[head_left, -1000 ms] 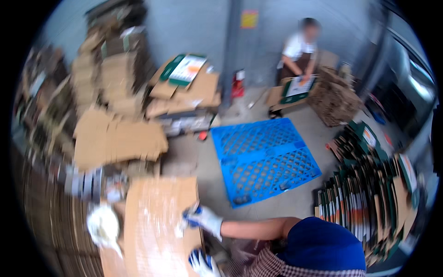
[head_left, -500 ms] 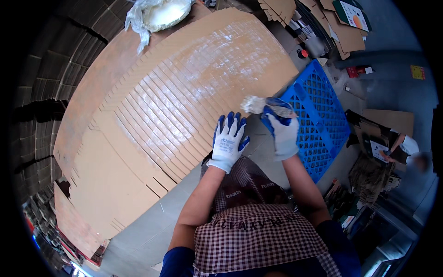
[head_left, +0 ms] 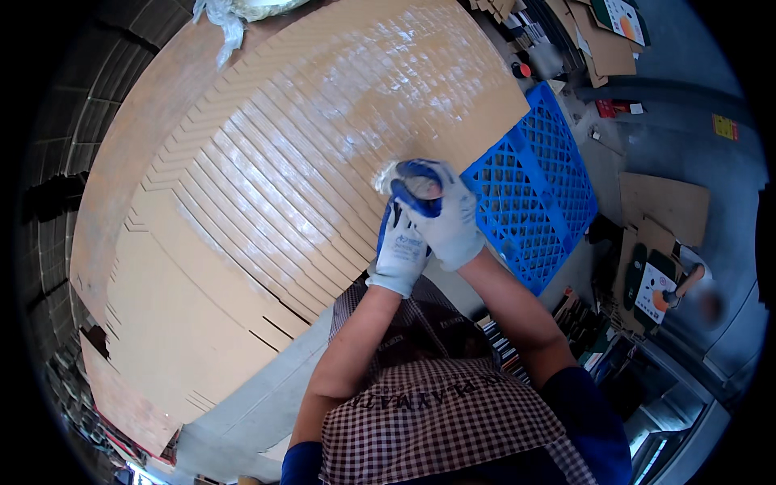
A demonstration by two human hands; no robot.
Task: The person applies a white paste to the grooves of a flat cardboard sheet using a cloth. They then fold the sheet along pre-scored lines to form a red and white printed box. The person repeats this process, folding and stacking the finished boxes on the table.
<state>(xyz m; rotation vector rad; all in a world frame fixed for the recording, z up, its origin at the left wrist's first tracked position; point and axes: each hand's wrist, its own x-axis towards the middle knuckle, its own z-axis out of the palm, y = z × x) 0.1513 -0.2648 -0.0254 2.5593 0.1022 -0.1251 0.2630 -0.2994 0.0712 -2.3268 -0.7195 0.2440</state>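
A large fanned stack of flat brown cardboard sheets (head_left: 267,178) fills the middle and left of the view, its top shiny with wet streaks. Both my hands wear white gloves with blue palms and meet over the stack's right edge. My right hand (head_left: 444,214) is closed around a small whitish brush or wad (head_left: 392,174), whose tip rests on the cardboard. My left hand (head_left: 402,242) lies just under it, fingers pressed against the right glove; I cannot tell whether it grips anything.
A blue plastic lattice pallet (head_left: 533,190) lies on the grey floor right of the stack. A white bowl with plastic wrap (head_left: 242,10) sits at the stack's far edge. Loose cardboard and printed boxes (head_left: 606,32) lie beyond, and another person (head_left: 687,287) is at the right.
One second ago the view faced across the room; it now looks down on the stack. In the last half second my hands came together around the whitish brush at the stack's right edge.
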